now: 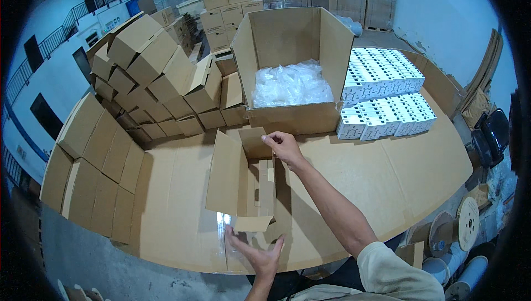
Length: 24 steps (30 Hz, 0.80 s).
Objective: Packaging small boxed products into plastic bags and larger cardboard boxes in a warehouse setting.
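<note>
Near the front edge of the tabletop (182, 190), a little left of its middle, sits the small cardboard box (243, 182) I am forming. My right hand (285, 146) reaches over its far end and pinches the far flap between thumb and fingers, clenched lightly on the card. My left hand (259, 254) is spread open and holds nothing, palm up just below the near flap (251, 223) that hangs toward me.

To do this well, I judge I should keep the far flap steady with the right while the left pushes the near flap up and in, so the walls stay square. Pressing along the crease and not at the middle of the panel should stop the card from buckling. The tall side flap on the left needs to stay clear until the short ones are folded.

It is a plain brown corrugated carton, open on top, with one large flap standing upright on its left side and a cut slot visible in the inner wall. Beyond it, at the far edge, stand a large open carton (293, 63) with clear plastic bags inside and rows of small white boxes (384, 91) to its right. Finished brown cartons (149, 74) are piled along the left.
</note>
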Available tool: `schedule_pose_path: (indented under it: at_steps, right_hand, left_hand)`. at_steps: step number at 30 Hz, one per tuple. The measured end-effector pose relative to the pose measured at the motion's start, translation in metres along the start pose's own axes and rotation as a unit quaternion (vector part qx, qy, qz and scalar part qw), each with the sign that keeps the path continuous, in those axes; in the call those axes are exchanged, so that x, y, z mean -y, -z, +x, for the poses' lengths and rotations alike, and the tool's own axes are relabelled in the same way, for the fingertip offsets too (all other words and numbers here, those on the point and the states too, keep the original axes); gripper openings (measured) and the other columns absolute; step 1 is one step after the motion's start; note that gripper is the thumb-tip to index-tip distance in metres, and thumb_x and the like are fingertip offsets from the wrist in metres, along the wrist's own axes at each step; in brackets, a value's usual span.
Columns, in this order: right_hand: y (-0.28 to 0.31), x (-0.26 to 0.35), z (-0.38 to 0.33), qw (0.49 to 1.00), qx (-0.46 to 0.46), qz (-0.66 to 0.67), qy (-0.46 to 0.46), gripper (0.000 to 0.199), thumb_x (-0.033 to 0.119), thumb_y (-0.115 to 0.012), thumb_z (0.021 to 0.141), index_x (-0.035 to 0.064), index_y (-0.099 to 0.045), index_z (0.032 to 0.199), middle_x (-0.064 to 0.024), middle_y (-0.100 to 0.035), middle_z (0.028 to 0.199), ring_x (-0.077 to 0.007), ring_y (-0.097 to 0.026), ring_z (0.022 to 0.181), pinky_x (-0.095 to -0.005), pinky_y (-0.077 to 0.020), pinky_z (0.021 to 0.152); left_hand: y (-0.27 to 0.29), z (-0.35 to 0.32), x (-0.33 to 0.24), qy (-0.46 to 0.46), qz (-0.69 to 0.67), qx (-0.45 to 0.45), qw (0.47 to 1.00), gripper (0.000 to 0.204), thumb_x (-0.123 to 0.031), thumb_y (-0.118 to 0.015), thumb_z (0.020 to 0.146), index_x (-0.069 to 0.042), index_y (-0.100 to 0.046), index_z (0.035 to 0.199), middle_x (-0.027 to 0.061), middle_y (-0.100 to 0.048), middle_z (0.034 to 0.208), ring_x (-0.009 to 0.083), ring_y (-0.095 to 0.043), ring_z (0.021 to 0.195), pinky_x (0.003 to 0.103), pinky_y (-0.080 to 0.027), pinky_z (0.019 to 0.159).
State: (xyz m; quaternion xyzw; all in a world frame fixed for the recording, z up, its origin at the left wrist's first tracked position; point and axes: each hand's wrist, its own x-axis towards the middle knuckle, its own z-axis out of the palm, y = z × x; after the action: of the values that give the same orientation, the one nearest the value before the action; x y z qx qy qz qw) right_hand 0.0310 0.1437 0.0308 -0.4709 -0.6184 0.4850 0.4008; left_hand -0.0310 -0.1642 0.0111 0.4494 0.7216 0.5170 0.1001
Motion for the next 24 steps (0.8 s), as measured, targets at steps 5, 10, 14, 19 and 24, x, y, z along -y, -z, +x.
schedule_pose_path:
  at_steps: [5,10,14,19,24]
  right_hand:
    - [0.022,-0.005,-0.041,0.997,-0.028,0.071,-0.001,0.036,0.032,-0.070,0.097,0.0042,-0.065,0.118,-0.0025,-0.067,0.104,-0.0112,-0.061,0.093,-0.0271,-0.0516,0.073]
    - [0.069,-0.058,-0.089,0.995,-0.096,0.031,0.015,0.030,0.024,-0.067,0.097,0.0003,-0.066,0.115,-0.0096,-0.070,0.104,-0.0171,-0.067,0.094,-0.0328,-0.0548,0.083]
    - [0.077,-0.074,-0.111,0.986,-0.140,0.028,0.082,0.021,0.013,-0.066,0.095,-0.0008,-0.065,0.112,-0.0115,-0.070,0.102,-0.0195,-0.069,0.089,-0.0326,-0.0570,0.076]
    - [0.066,-0.052,-0.114,0.980,-0.130,-0.086,0.125,0.017,0.009,-0.063,0.097,-0.0032,-0.065,0.109,-0.0094,-0.070,0.098,-0.0136,-0.068,0.082,-0.0273,-0.0552,0.073]
    - [0.068,-0.055,-0.113,0.986,-0.145,-0.045,0.073,0.014,0.009,-0.063,0.094,-0.0018,-0.067,0.103,-0.0126,-0.071,0.095,-0.0177,-0.070,0.079,-0.0302,-0.0571,0.070]
  left_hand:
    - [-0.044,0.024,0.018,0.050,-0.071,-0.039,0.995,0.128,-0.014,-0.094,0.065,0.000,-0.004,0.156,0.0241,-0.027,0.150,0.0352,-0.033,0.140,0.046,-0.029,0.118]
    - [-0.066,0.054,0.063,0.047,0.111,-0.003,0.993,0.116,-0.015,-0.091,0.072,0.002,-0.009,0.152,0.0251,-0.040,0.140,0.0340,-0.045,0.127,0.042,-0.035,0.113]
    - [-0.068,0.080,0.055,0.044,-0.023,-0.055,0.997,0.104,-0.012,-0.089,0.074,0.003,-0.017,0.148,0.0220,-0.039,0.138,0.0327,-0.043,0.127,0.043,-0.037,0.110]
    - [-0.076,0.092,0.058,0.000,-0.006,-0.100,0.995,0.109,-0.011,-0.089,0.074,0.002,-0.013,0.151,0.0209,-0.033,0.144,0.0322,-0.038,0.134,0.042,-0.034,0.114]
    - [-0.083,0.104,0.052,0.009,0.017,-0.089,0.996,0.107,-0.011,-0.089,0.074,0.002,-0.015,0.150,0.0208,-0.033,0.145,0.0320,-0.040,0.133,0.041,-0.034,0.114]
